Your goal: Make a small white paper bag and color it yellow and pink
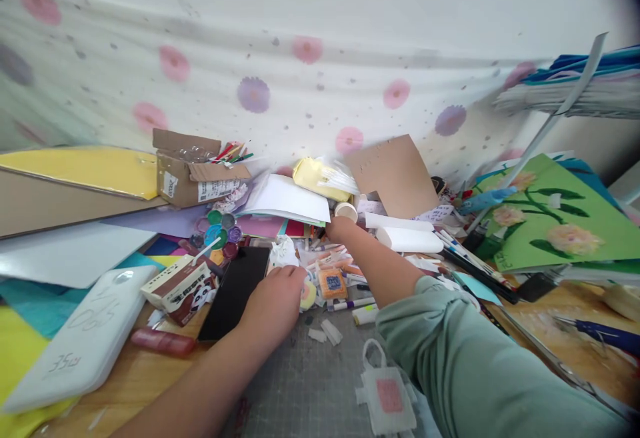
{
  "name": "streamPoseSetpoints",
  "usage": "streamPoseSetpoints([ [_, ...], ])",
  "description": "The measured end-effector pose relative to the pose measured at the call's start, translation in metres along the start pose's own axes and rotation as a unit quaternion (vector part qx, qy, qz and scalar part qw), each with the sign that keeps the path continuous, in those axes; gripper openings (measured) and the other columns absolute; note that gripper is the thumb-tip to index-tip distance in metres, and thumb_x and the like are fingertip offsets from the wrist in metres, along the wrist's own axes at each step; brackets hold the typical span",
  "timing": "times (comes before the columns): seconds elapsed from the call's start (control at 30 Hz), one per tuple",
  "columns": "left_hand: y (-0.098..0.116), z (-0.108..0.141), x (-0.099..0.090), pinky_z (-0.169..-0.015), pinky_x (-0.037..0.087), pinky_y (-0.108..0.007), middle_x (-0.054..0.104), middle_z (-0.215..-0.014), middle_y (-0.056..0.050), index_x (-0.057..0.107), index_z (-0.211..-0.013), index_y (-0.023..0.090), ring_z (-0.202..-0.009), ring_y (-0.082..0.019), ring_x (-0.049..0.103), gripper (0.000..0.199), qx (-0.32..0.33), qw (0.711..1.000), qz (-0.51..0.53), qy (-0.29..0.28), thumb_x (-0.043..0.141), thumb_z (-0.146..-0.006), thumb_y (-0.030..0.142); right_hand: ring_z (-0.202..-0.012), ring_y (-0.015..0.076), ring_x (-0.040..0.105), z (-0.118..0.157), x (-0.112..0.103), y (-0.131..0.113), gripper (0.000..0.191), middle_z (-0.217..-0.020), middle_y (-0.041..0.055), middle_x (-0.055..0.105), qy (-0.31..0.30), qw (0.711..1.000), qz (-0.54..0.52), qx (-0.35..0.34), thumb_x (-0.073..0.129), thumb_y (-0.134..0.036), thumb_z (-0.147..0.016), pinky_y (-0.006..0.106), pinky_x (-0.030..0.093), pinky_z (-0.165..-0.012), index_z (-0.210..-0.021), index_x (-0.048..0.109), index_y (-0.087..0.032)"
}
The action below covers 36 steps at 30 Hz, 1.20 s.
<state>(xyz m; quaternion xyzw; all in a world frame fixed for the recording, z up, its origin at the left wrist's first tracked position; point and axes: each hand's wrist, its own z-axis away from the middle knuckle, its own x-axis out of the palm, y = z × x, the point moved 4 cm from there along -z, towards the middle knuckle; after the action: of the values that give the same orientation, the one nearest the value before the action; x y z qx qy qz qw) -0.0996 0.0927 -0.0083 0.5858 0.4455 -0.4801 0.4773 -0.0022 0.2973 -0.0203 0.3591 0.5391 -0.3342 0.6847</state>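
Observation:
My left hand [277, 297] is curled closed above the top of the grey cutting mat [280, 378]. Its fingertips are turned down and what they hold, if anything, is hidden. A white crumpled wrapper [283, 250] lies just past its knuckles, and a round yellow piece [307, 295] is right beside its fingers. My right hand [341, 228] reaches deep into the pile, beside a stack of white paper [290, 199] and a round beige lid [346, 211]; its fingers are hidden. An orange square piece with a blue centre [333, 283] and several markers [354, 304] lie between my arms.
On the left are a black phone [239, 285], white power bank [83, 338], panda box [181, 289], paint pots [215, 231] and a cardboard box [185, 175]. A small white paper bag [387, 395] lies on the mat. A green flower picture [565, 218] and blue-handled pliers [607, 336] are right.

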Motion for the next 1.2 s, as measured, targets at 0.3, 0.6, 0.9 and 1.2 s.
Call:
streamPoseSetpoints([
  [0.3, 0.000, 0.002, -0.001, -0.080, 0.042, -0.034, 0.065, -0.101, -0.010, 0.061, -0.098, 0.018, -0.098, -0.025, 0.057, 0.021, 0.006, 1.000, 0.010, 0.015, 0.042, -0.089, 0.014, -0.100, 0.0218, 0.061, 0.068, 0.006, 0.011, 0.030, -0.120, 0.0087, 0.059, 0.023, 0.994, -0.023, -0.100, 0.056, -0.029, -0.092, 0.042, 0.052, -0.083, -0.119, 0.056, -0.018],
  [0.6, 0.001, 0.001, -0.002, -0.079, 0.042, -0.035, 0.065, -0.101, -0.012, 0.062, -0.097, 0.016, -0.097, -0.026, 0.058, 0.022, 0.005, 1.000, 0.009, 0.021, 0.042, -0.088, 0.012, -0.100, 0.0213, 0.060, 0.105, -0.012, 0.057, 0.027, -0.121, 0.0089, 0.058, 0.149, 0.985, -0.086, -0.034, 0.054, -0.029, -0.093, 0.042, 0.052, -0.084, -0.117, 0.058, -0.019],
  [0.9, 0.003, 0.002, -0.002, -0.080, 0.042, -0.035, 0.065, -0.103, -0.011, 0.062, -0.098, 0.016, -0.098, -0.026, 0.058, 0.020, 0.007, 1.000, 0.003, 0.015, 0.044, -0.089, 0.015, -0.100, 0.0218, 0.061, 0.080, -0.015, -0.036, 0.028, -0.120, 0.0088, 0.059, 0.083, 0.983, -0.095, -0.135, 0.056, -0.029, -0.092, 0.043, 0.052, -0.084, -0.118, 0.057, -0.017],
  [1.2, 0.002, 0.004, -0.003, -0.081, 0.042, -0.035, 0.065, -0.105, -0.012, 0.062, -0.101, 0.017, -0.100, -0.027, 0.058, 0.022, 0.009, 1.000, 0.008, 0.016, 0.044, -0.088, 0.015, -0.098, 0.0211, 0.061, 0.073, -0.015, -0.039, 0.028, -0.120, 0.0086, 0.059, 0.043, 0.982, -0.174, -0.052, 0.055, -0.029, -0.092, 0.041, 0.052, -0.082, -0.117, 0.058, -0.018],
])
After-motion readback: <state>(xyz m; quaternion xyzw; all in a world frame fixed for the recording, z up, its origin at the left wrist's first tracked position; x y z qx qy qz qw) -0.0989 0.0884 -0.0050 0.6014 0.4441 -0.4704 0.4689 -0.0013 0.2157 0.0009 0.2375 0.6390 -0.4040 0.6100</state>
